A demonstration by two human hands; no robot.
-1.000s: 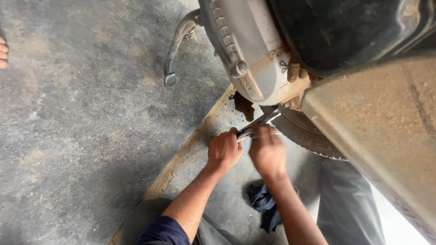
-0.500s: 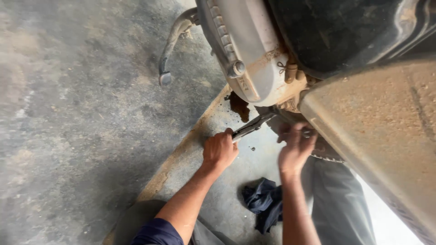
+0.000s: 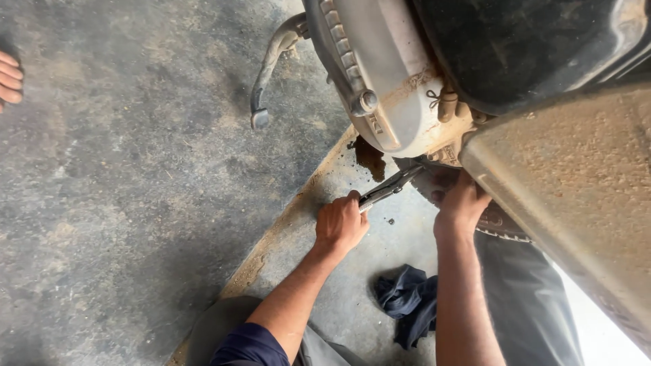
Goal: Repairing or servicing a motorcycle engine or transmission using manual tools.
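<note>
1. The left hand (image 3: 341, 224) is gripping the handle end of a metal wrench (image 3: 391, 188), fingers curled tightly round it in a closed fist

2. The wrench is lying at a slant, running up and to the right from the left hand toward the underside of the engine casing (image 3: 386, 88); its far end is sitting in shadow beneath the casing, and what it is engaging cannot be made out

3. The right hand (image 3: 461, 203) is reaching up under the casing just beside the wrench's far end, fingers bent and pressing against dark parts there; whether it is holding anything cannot be told, as the fingertips are hidden

4. The two hands are working near each other but apart, the wrench spanning between them

5. A kick lever (image 3: 271, 64) is projecting from the casing to the left, hanging over the concrete floor (image 3: 122, 203)

6. A dark stain (image 3: 369, 154) is showing on the paler slab (image 3: 352, 298) directly under the casing

7. A crumpled dark blue rag (image 3: 410, 301) is lying on the slab between the two forearms

8. The toes of another person's foot (image 3: 8, 78) are showing at the left edge, well apart from the work

9. A dusty body panel (image 3: 576, 176) is filling the right side
</note>
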